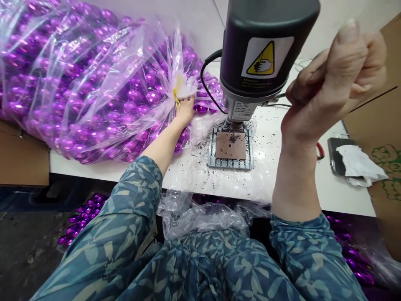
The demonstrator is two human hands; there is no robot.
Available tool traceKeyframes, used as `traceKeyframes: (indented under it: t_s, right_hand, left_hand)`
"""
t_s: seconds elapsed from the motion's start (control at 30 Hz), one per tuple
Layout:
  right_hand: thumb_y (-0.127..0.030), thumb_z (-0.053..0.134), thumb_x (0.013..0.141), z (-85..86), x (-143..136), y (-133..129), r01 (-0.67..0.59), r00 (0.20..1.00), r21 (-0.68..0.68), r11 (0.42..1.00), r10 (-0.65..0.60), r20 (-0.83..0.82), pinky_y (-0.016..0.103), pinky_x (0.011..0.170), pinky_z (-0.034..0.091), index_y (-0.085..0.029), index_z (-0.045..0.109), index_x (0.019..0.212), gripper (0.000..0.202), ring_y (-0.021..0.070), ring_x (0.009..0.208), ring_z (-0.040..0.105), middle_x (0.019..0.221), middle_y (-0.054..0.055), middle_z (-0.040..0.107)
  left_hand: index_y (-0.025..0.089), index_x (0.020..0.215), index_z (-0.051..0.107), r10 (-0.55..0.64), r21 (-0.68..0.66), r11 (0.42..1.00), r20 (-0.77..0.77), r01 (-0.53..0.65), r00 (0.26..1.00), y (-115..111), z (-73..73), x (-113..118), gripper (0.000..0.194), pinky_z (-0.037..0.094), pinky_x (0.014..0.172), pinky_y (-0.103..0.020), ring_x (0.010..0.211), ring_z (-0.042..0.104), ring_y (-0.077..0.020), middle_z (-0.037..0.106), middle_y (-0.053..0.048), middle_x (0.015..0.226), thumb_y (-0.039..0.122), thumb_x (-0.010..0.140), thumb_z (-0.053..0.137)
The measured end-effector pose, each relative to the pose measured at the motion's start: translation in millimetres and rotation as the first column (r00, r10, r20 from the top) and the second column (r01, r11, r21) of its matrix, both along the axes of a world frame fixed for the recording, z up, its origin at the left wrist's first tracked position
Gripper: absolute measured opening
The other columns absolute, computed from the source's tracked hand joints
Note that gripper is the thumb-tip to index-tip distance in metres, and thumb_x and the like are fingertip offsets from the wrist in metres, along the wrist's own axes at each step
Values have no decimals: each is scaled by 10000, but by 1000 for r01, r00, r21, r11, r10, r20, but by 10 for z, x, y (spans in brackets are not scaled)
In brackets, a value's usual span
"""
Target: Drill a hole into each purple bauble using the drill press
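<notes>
My right hand (pixel 338 79) is raised at the right of a black drill press (pixel 261 50), its fingers wrapped round the machine's handle, which is mostly hidden in the fist. On the press's grey slotted base (pixel 230 164) lies a brown plate (pixel 231 146) with a small hole, strewn with dark shavings. My left hand (pixel 185 110) reaches to the neck of a big clear plastic bag (pixel 125 54) full of shiny purple balls (pixel 131 98). It touches the bag beside a yellow tie (pixel 176 95). The fingertips bend out of sight, so their grip cannot be made out.
Dark shavings and clear film lie on the white table (pixel 266 167). A black cable (pixel 205 79) loops from the press. At right are a phone (pixel 336 156), crumpled white paper (pixel 360 163) and cardboard (pixel 388 138). More purple balls (pixel 83 219) lie below the table, and a plastic bag (pixel 206 215) hangs at its front edge.
</notes>
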State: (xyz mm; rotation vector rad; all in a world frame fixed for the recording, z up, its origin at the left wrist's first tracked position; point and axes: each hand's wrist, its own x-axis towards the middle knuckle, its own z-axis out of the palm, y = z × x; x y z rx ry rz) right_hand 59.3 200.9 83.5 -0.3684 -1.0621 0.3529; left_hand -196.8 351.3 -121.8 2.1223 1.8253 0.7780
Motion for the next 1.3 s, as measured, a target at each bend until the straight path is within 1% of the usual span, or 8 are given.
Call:
traceKeyframes:
  t_s: [0.13, 0.23, 0.43, 0.57, 0.77, 0.87, 1.0, 1.3]
  right_hand:
    - [-571, 769, 794, -15, 31, 9, 8, 1000, -10, 1000, -8, 29, 239, 396, 166, -205, 404, 645, 538, 12, 371, 294, 456, -113, 369]
    - [-527, 761, 823, -20, 38, -21, 0, 999, -23, 1000, 1, 45, 243, 408, 172, -209, 395, 658, 512, 14, 375, 312, 461, -116, 389]
    - [-559, 759, 792, -5, 24, -48, 2, 999, -47, 999, 0, 44, 240, 431, 161, -210, 368, 664, 539, 8, 395, 289, 475, -121, 363]
    - [-536, 766, 795, -8, 13, -20, -24, 998, -29, 999, 25, 52, 253, 442, 183, -226, 358, 676, 526, 16, 393, 269, 475, -123, 329]
    - [-137, 538, 1039, -28, -25, -12, -17, 1000, 15, 1000, 16, 21, 244, 451, 115, -225, 341, 702, 400, 15, 399, 251, 487, -110, 300]
    - [-318, 664, 991, -45, -18, 6, -9, 999, 11, 1000, 9, 33, 246, 469, 135, -213, 359, 706, 431, 10, 418, 265, 500, -109, 327]
    - [-619, 702, 818, -68, 9, 62, 37, 998, 34, 999, -39, 44, 287, 449, 139, -222, 383, 693, 524, 22, 398, 248, 493, -103, 321]
    - [-506, 737, 860, -53, 30, -31, -35, 998, 30, 999, 34, 57, 219, 479, 187, -191, 490, 704, 430, -7, 417, 303, 505, -109, 364]
  left_hand:
    - [216, 1377, 679, 22, 16, 1000, 84, -24, 996, -249, 25, 41, 641, 524, 1183, -630, 1303, 687, -453, 727, -193, 1351, 174, 768, 874]
    - [261, 1318, 701, -53, 133, 991, 360, 5, 931, -638, 91, 58, 488, 566, 1161, -534, 1297, 698, -364, 718, -140, 1350, 396, 878, 865]
    - [336, 1342, 658, -41, -48, 982, 892, 185, 450, -1470, 273, 133, 561, 664, 905, -408, 1150, 772, -275, 749, -88, 1278, 726, 951, 759]
    - [328, 1302, 644, 38, -148, 922, 955, 358, 295, -1792, 286, 275, 546, 690, 887, -398, 1031, 804, -222, 780, -74, 1259, 691, 929, 810]
    - [328, 1322, 645, -63, -133, 861, 929, 491, 363, -1837, 78, 452, 651, 675, 888, -389, 1042, 811, -226, 818, -77, 1226, 709, 850, 882]
    - [287, 1244, 628, -63, -117, 886, 928, 448, 367, -1733, -37, 499, 744, 664, 938, -394, 1069, 812, -231, 833, -68, 1190, 655, 718, 1004]
    - [262, 1245, 613, -80, -99, 915, 906, 392, 415, -1610, -109, 595, 676, 646, 1017, -437, 1125, 810, -241, 843, -99, 1215, 653, 808, 948]
    - [247, 1271, 601, -224, -21, 916, 802, 402, 553, -1565, -191, 831, 593, 633, 1026, -470, 1141, 802, -265, 822, -123, 1241, 623, 901, 873]
